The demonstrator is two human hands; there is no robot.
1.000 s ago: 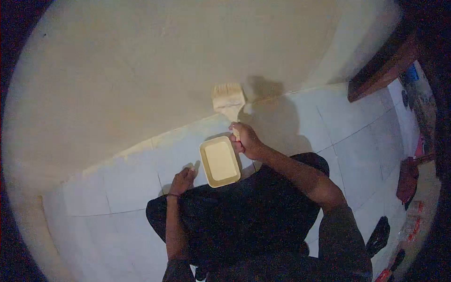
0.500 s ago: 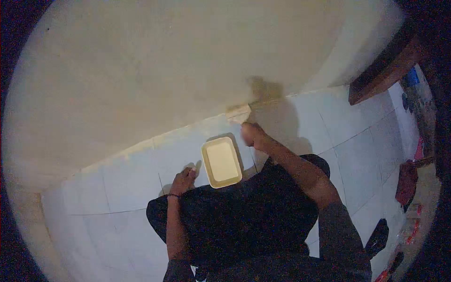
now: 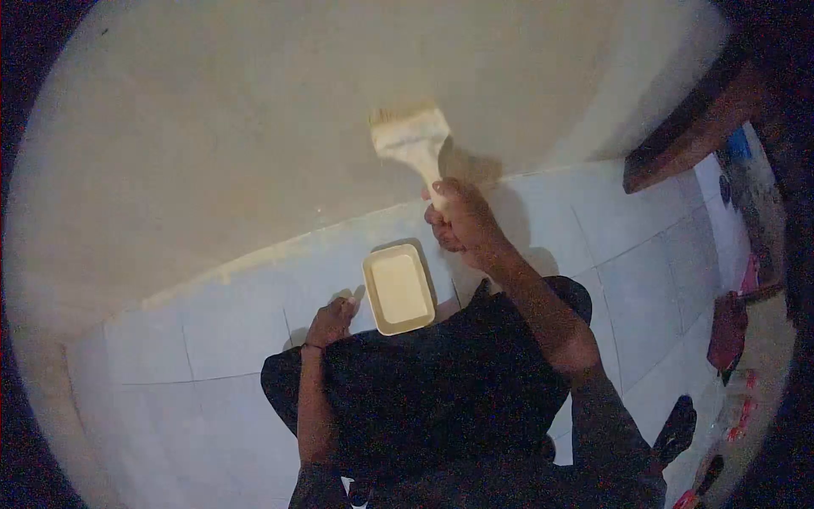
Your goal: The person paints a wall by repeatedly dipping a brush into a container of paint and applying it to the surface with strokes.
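Observation:
My right hand (image 3: 465, 222) is wrapped round the handle of a wide paintbrush (image 3: 414, 140). The brush is pale and smeared with paint, and its bristles point up against the lower part of the cream wall (image 3: 254, 110). On the tiled floor in front of my crossed legs sits a shallow cream tray (image 3: 370, 293) with pale paint (image 3: 400, 287) in it. Left of the tray, my left hand (image 3: 331, 322) rests by my knee with its fingers curled in and nothing visible in them; a dark band circles the wrist.
Pale floor tiles (image 3: 229, 327) meet the wall along a slanting edge with paint marks on it. A brown wooden piece (image 3: 670, 157) juts in at the upper right. Along the right side lie a dark red item (image 3: 727, 331) and a dark object (image 3: 677, 428).
My right hand has raised the brush from the foot of the wall to higher on the wall, turning the bristles upward. The left hand and tray stay where they were.

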